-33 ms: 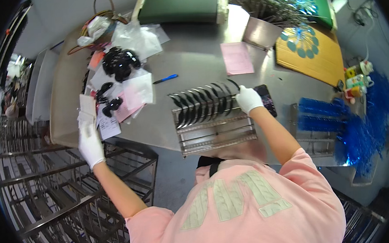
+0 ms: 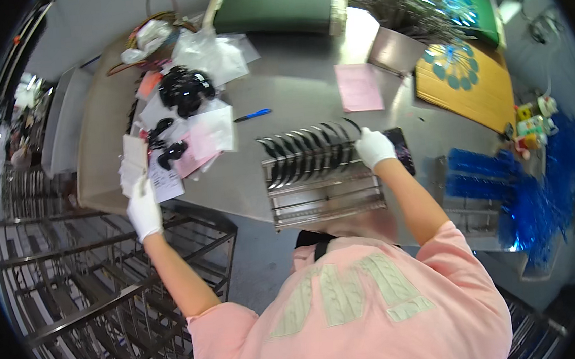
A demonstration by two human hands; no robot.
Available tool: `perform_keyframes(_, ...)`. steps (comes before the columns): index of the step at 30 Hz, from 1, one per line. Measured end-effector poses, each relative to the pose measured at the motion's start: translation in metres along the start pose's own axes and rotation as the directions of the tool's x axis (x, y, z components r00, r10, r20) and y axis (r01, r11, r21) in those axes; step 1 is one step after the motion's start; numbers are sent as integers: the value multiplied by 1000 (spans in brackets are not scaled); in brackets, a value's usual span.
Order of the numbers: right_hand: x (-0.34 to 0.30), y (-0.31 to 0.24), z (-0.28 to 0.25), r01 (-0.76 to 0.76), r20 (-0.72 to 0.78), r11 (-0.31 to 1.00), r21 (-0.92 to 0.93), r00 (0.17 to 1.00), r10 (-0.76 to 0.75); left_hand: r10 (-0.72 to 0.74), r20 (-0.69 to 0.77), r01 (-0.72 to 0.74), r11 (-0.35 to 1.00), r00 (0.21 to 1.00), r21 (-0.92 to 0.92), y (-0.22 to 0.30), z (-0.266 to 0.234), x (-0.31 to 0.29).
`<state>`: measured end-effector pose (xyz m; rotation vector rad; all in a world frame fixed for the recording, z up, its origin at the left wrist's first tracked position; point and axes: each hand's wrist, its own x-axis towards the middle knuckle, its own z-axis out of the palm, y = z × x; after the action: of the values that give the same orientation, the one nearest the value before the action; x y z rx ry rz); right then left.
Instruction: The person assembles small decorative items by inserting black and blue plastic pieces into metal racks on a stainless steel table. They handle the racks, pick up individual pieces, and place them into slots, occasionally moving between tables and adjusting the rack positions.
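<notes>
My right hand [image 2: 374, 148], in a white glove, is at the right end of a metal rack [image 2: 326, 202] on the table. Its fingers are pinched at the end of the last curved black lens [image 2: 344, 128], which sits a little higher than the others. Several such thin, dark lenses [image 2: 299, 155] stand in a row along the rack's far side. Off to the left, my gloved left hand [image 2: 144, 209] pinches a stack of white paper slips [image 2: 134, 161] at the table's edge. The fingertips of the right hand are small and partly hidden.
Glossy black pieces [image 2: 186, 89] lie on papers at the left. A blue pen [image 2: 253, 114], a pink sheet [image 2: 359, 87] and a phone [image 2: 401, 150] lie on the table. Blue tinsel-like strands [image 2: 479, 171] are at the right. A metal frame rack [image 2: 107, 295] stands at lower left.
The whole view has shifted slightly, so the table and its things appear a little further right. Both hands stay at the same things.
</notes>
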<state>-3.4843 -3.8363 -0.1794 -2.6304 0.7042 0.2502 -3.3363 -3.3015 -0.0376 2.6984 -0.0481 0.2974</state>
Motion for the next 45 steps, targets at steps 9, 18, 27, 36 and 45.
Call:
perform_keyframes(9, -12, -12, -50, -115, 287, 992, 54, 953, 95, -192, -41, 189, 980, 981, -63, -85, 116, 115)
perform_keyframes(18, -86, -14, -78, -94, -46, 954, 286, 993, 112, 122, -149, -110, 990, 981, 87, -92, 145, 168)
perform_keyframes(27, -121, -155, -42, -815, 477, -95, 572, 424, -770, -90, -134, -63, 547, 987, -835, 168, 26, -67)
perform_keyframes(36, -147, -155, -92, -508, 272, -143, 850, 654, -706, 30, 284, 269, 232, 958, -935, 200, 42, -148)
perform_keyframes(45, -73, -20, -91, 390, -349, 737, 553, 911, -220, -155, 264, 304, 364, 952, -880, 209, 49, -164)
